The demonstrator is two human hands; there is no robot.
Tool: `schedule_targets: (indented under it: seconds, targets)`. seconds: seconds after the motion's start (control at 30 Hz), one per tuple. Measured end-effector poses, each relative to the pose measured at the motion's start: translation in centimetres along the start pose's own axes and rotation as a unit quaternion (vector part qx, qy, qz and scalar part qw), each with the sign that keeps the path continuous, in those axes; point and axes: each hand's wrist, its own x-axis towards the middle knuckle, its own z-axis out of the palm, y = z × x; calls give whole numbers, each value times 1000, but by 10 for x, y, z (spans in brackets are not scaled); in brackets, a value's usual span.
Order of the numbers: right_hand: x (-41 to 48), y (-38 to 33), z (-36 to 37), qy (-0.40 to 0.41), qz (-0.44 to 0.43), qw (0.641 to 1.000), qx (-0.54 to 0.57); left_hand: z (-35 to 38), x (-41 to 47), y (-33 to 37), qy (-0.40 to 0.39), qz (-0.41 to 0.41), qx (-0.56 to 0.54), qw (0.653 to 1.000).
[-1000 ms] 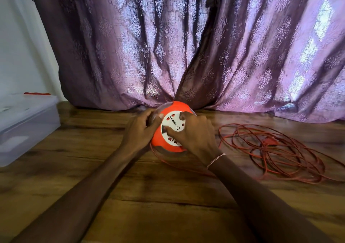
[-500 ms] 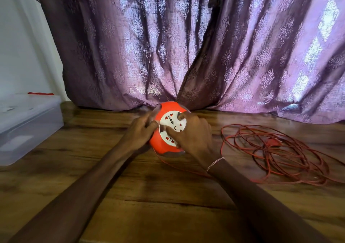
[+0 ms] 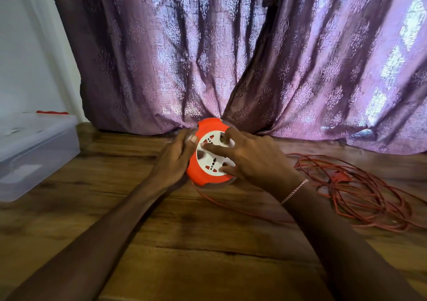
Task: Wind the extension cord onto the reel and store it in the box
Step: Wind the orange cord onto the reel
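**Item: cord-winding job, early stage.**

- Reel (image 3: 212, 159): orange, white socket face tilted up towards the camera. It stands on the floor (image 3: 208, 243) at the far edge, just in front of the curtain (image 3: 231, 58).
- Left hand (image 3: 175, 159): grips the reel's left rim, fingers curled round it, steadying it.
- Right hand (image 3: 251, 159): fingers spread and fairly straight, pressing on the white face, thumb near the lower rim. It grips nothing. Judged to be placed for turning the face.
- Cord (image 3: 360, 192): red, in a loose tangled heap on the floor's right side, well apart from the reel. One strand runs from under the reel across the floor to the heap.
- Box (image 3: 34, 153): clear plastic, at the floor's left edge, well apart from the reel. The lid looks to be on.

**Done:** reel in hand and cord attached. How much cord is on the drum cannot be told.

**Left:** nearly all the winding, judging by the heap; then opening the box and putting the reel inside.

**Risk:** the tangled loops may snag as they feed.
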Motion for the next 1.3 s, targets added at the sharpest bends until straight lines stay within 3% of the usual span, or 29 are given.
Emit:
schedule_targets:
  seconds: [0.27, 0.47, 0.57, 0.63, 0.77, 0.9, 0.93, 1.03, 1.1, 1.17, 1.3]
  targets:
    - [3, 2, -6, -2, -62, 996, -57, 0, 0, 1, -12, -4, -11, 1000]
    - [4, 4, 0, 29, -48, 998, -34, 2, 1, 1, 0, -7, -20, 1000]
    - [1, -1, 6, 65, 16, 998, -18, 6, 2, 2, 25, -3, -15, 1000]
    - [3, -8, 3, 81, 138, 986, 34, 11, 2, 5, 50, -8, -21, 999]
    - [12, -19, 1, 95, 353, 900, 238, 20, 0, 16, 88, -9, -28, 996]
    - [14, -24, 1, 64, 442, 717, 534, 23, -1, 16, 99, 1, -12, 995]
    - [14, -22, 1, 57, 434, 724, 533, 23, -2, 15, 98, -1, -8, 995]
    - [6, -1, 5, 113, 297, 914, 252, 21, -2, 16, 105, -6, -4, 994]
    - [0, 11, 2, 111, 134, 976, 134, 18, -2, 17, 115, -13, -9, 993]
    - [-3, 14, 0, 59, 31, 996, 65, 14, -2, 17, 121, -19, -15, 992]
    - [-1, 4, 6, 45, 11, 999, -23, 12, -4, 16, 105, -7, 21, 994]
